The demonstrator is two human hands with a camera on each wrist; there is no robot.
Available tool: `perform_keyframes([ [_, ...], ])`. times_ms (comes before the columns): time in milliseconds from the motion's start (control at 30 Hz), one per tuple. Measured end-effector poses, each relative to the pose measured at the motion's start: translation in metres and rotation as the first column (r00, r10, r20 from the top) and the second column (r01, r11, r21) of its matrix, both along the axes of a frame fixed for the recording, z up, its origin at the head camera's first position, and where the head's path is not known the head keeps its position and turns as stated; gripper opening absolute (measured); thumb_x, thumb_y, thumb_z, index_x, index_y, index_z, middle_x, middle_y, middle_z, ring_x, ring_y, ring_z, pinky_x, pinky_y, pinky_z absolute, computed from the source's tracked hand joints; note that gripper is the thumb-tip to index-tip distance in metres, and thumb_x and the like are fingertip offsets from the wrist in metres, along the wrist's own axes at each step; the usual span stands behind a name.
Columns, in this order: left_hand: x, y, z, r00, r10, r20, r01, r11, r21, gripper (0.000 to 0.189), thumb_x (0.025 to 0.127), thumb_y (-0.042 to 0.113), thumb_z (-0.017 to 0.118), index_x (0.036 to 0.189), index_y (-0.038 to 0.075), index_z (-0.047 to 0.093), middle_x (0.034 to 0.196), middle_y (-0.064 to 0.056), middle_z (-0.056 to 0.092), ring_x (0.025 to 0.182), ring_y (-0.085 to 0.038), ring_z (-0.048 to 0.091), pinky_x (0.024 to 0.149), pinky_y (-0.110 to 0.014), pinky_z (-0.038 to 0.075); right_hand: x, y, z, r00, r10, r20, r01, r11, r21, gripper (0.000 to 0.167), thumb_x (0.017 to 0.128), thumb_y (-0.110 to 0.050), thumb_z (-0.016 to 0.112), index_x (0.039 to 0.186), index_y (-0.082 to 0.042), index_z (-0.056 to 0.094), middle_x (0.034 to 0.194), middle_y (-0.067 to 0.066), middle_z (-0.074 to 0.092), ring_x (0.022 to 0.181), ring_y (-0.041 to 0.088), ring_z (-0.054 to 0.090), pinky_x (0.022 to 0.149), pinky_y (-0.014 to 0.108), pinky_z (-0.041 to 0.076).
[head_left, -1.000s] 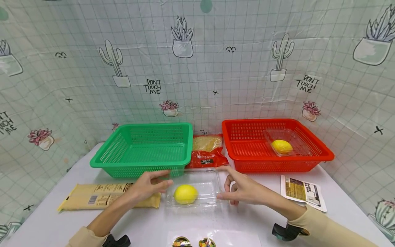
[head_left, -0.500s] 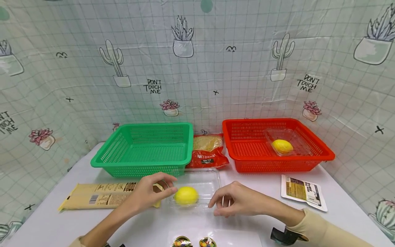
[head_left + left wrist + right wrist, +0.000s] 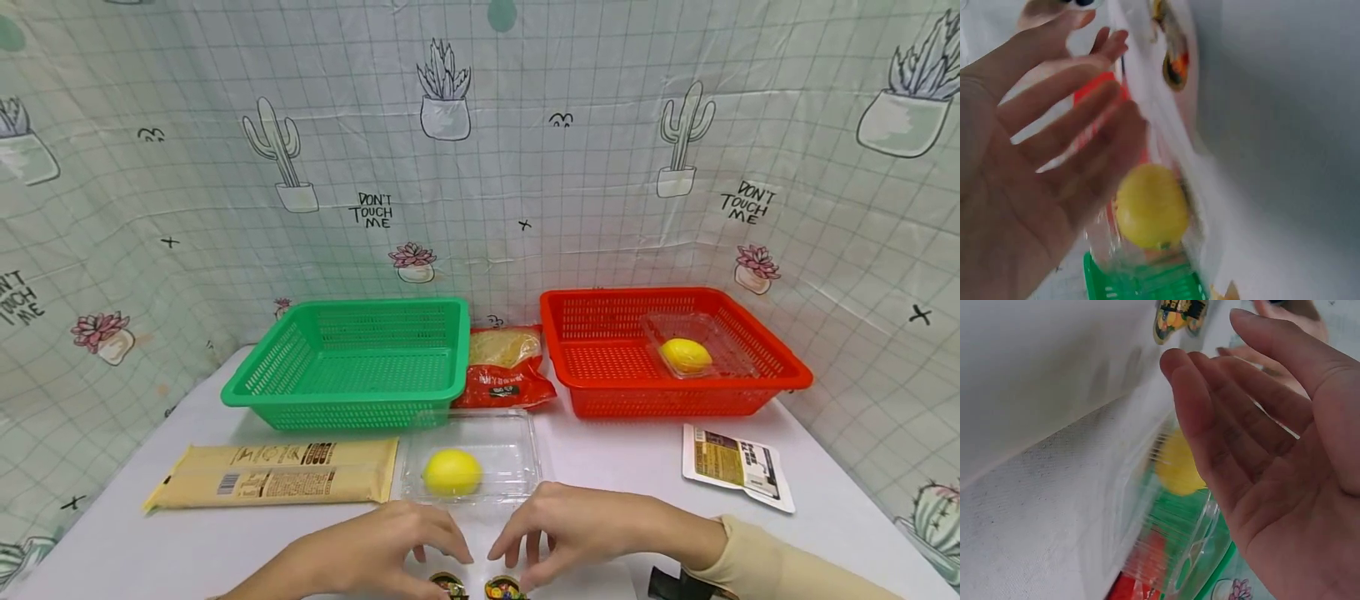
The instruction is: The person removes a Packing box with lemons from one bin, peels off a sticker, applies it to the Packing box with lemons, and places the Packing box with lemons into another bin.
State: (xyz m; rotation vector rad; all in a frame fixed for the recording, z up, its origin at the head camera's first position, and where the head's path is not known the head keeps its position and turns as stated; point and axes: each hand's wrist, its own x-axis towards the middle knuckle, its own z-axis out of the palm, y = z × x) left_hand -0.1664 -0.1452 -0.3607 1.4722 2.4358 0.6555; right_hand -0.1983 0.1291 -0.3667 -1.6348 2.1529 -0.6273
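Note:
Both hands have reached the table's near edge, above a white sheet [image 3: 592,575] with two round, colourful fruit-patterned labels. My left hand [image 3: 382,546] is near the left label [image 3: 447,583], and the right hand [image 3: 573,529] is near the right label [image 3: 504,587]. Neither hand holds anything; the fingers are loosely bent, and the wrist views show bare palms [image 3: 1029,187]. Whether a fingertip touches the sheet is unclear. Just beyond the hands lies a clear plastic box [image 3: 510,450] with a yellow lemon [image 3: 452,472] inside at its left; its lid looks closed.
At the back left stands a green basket [image 3: 345,412]. A red basket [image 3: 645,404] at the back right holds another clear box with a lemon [image 3: 686,356]. Between them lies a red food bag [image 3: 502,383]. A beige noodle packet [image 3: 277,475] is left, a white pouch [image 3: 735,467] right.
Both hands have left the sides of the clear box and come back toward me, over the label sheet. The box and lemon stay in place.

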Motion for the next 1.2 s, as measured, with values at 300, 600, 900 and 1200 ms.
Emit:
perform_keyframes([
  [300, 0.003, 0.004, -0.016, 0.968, -0.183, -0.170, 0.134, 0.955, -0.265, 0.042, 0.097, 0.035, 0.060, 0.136, 0.020, 0.059, 0.145, 0.005, 0.053, 0.129, -0.012, 0.053, 0.100, -0.024, 0.050, -0.001, -0.006, -0.003, 0.995, 0.051, -0.084, -0.050, 0.998, 0.024, 0.032, 0.092, -0.022, 0.069, 0.123, -0.015, 0.068, 0.096, -0.008, 0.073, 0.082, -0.014, 0.059, 0.073, 0.003, 0.047],
  [600, 0.002, 0.001, -0.022, 0.977, -0.111, -0.179, 0.038, 0.929, -0.368, 0.062, 0.095, 0.045, 0.058, 0.148, 0.017, 0.044, 0.157, 0.004, 0.039, 0.143, -0.022, 0.040, 0.109, -0.032, 0.045, 0.000, -0.006, -0.008, 0.994, 0.018, -0.111, -0.009, 0.997, 0.080, 0.036, 0.093, -0.027, 0.069, 0.126, -0.015, 0.064, 0.080, -0.015, 0.065, 0.069, -0.018, 0.048, 0.067, 0.001, 0.044],
  [900, 0.000, 0.002, -0.019, 0.992, -0.042, -0.122, 0.009, 0.966, -0.258, 0.066, 0.089, 0.055, 0.062, 0.142, 0.017, 0.053, 0.148, 0.003, 0.049, 0.135, -0.014, 0.047, 0.104, -0.030, 0.048, -0.005, -0.007, -0.018, 0.995, 0.018, -0.099, -0.006, 0.993, 0.115, 0.040, 0.094, -0.028, 0.067, 0.131, -0.017, 0.058, 0.070, -0.017, 0.057, 0.065, -0.018, 0.044, 0.066, 0.002, 0.042],
  [1200, 0.000, 0.005, -0.019, 0.994, 0.007, -0.112, -0.029, 0.979, -0.200, 0.058, 0.086, 0.053, 0.067, 0.131, 0.017, 0.064, 0.135, 0.005, 0.059, 0.121, -0.008, 0.053, 0.094, -0.023, 0.052, -0.007, -0.009, -0.020, 0.996, 0.016, -0.084, -0.005, 0.993, 0.121, 0.033, 0.095, -0.026, 0.066, 0.126, -0.020, 0.061, 0.071, -0.016, 0.056, 0.064, -0.016, 0.043, 0.062, 0.004, 0.041],
])
